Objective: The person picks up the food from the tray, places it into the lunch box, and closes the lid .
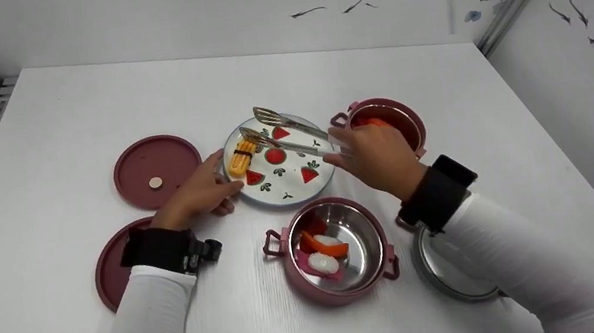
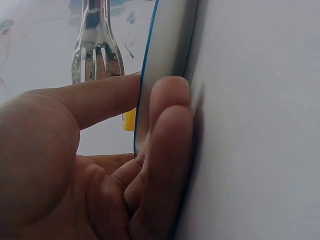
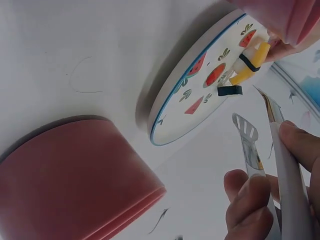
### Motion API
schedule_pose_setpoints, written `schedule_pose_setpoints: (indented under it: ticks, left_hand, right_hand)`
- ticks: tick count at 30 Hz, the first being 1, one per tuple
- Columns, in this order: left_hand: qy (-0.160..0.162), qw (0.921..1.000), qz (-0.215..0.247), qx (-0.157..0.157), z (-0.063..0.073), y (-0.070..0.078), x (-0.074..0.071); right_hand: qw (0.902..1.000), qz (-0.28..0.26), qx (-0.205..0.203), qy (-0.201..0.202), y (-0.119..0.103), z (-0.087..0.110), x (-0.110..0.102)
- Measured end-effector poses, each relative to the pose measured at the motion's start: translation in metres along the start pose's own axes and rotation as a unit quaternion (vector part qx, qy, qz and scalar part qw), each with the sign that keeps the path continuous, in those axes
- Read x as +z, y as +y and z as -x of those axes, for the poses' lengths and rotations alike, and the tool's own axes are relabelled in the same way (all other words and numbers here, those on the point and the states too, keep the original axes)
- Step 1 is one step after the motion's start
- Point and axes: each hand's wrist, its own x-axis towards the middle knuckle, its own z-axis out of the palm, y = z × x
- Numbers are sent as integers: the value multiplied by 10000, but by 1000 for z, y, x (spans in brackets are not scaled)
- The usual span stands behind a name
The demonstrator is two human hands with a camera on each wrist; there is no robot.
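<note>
My left hand (image 1: 199,191) grips the left rim of a round white plate (image 1: 291,185) with a watermelon pattern and blue edge. In the left wrist view its fingers (image 2: 170,135) lie along the plate's outer underside. Yellow toy egg sushi (image 1: 241,160) with a black band lies on the plate's left side, beside that hand. In my right hand (image 1: 382,159) is a pair of metal tongs (image 1: 300,148) with white handles. The tong arms stand apart over the plate, their slotted tips (image 3: 246,126) near the sushi, nothing between them.
In front of the plate stands a pink pot (image 1: 339,298) holding toy sushi and an orange piece. A second pink pot (image 1: 415,124), with orange food inside, sits back right. A lid-like round piece (image 1: 457,275) is under my right forearm. Dark red discs (image 1: 169,151) lie left, one bearing a beige disc (image 1: 156,183).
</note>
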Motion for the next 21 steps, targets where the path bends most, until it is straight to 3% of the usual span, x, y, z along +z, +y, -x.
schedule_pose_setpoints:
  ticks: [6, 21]
  left_hand:
    - [15, 10000, 53, -37, 3, 0, -1]
    - [19, 9998, 98, -147, 1, 1, -1]
  right_hand:
    - [9997, -86, 39, -215, -5, -12, 6]
    - [9982, -285, 197, -487, -8, -13, 10]
